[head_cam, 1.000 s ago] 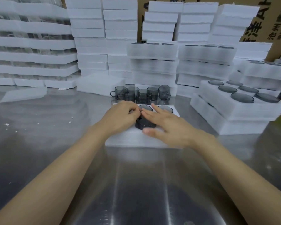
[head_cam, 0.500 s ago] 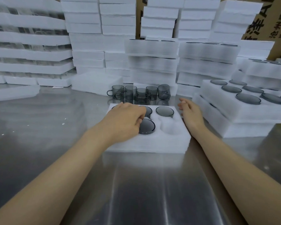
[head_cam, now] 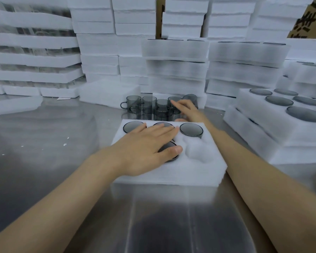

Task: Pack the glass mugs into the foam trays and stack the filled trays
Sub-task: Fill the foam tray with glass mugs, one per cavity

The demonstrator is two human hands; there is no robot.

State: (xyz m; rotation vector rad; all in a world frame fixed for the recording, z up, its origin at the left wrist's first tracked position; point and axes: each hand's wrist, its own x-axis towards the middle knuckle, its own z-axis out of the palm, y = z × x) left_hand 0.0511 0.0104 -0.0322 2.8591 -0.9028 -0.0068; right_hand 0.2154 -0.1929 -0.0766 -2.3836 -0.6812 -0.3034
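Note:
A white foam tray (head_cam: 182, 172) lies on the steel table in front of me. Grey glass mugs sit upside down in its back row (head_cam: 191, 129) and in the front middle hole (head_cam: 169, 150). The front right hole (head_cam: 196, 149) holds nothing. My left hand (head_cam: 146, 148) lies flat on the tray with straight fingers, covering the middle mugs. Behind the tray stand several loose grey glass mugs (head_cam: 148, 106). My right hand (head_cam: 187, 110) reaches among them with its fingers spread, at the rightmost mugs; no grip shows.
A filled foam tray stack (head_cam: 274, 125) stands to the right. Tall stacks of foam trays (head_cam: 177, 70) wall off the back and left. A loose foam sheet (head_cam: 15, 105) lies at the far left. The steel table (head_cam: 44, 143) carries small foam crumbs.
My right hand has left the tray's right edge and moved back to the loose mugs. My left hand has flattened over the mugs in the tray.

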